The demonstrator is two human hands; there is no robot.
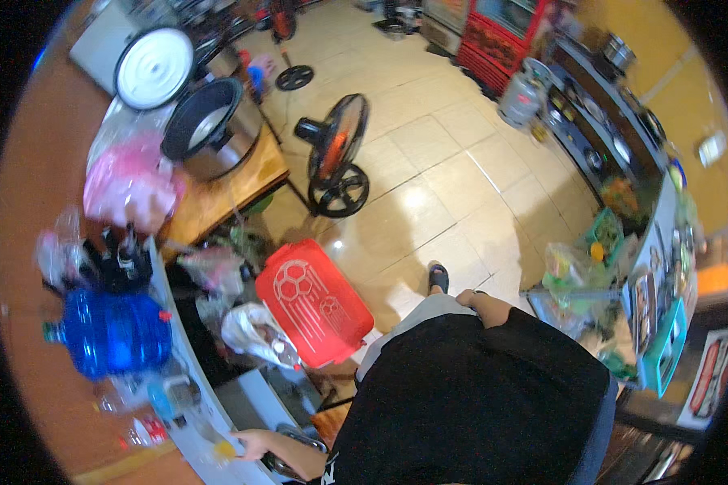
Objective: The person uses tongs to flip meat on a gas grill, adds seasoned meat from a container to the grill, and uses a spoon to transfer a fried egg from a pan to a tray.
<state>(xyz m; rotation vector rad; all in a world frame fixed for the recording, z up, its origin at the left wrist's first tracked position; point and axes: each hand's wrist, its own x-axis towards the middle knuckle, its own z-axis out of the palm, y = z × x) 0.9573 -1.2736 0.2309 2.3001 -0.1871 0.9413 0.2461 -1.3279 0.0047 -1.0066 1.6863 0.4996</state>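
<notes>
At the lower left, my left hand (255, 444) reaches over the edge of a light counter. Its fingers are closed on a small clear plastic container with yellow in it (221, 449); its exact kind is too blurred to make out. My right hand (471, 299) hangs by the front of my light shorts (449, 306), below the hem of my black shirt, and its fingers are too small to read. Beside the left hand stand clear plastic bottles (150, 431) and a big blue water jug (115, 333) lying on its side.
A red plastic lid (315, 303) lies just ahead on the left. Beyond it are a standing fan (338, 153) and a large open rice cooker (212, 129) on a wooden table (243, 184). A grey gas cylinder (526, 93) and shelves (603, 121) line the right.
</notes>
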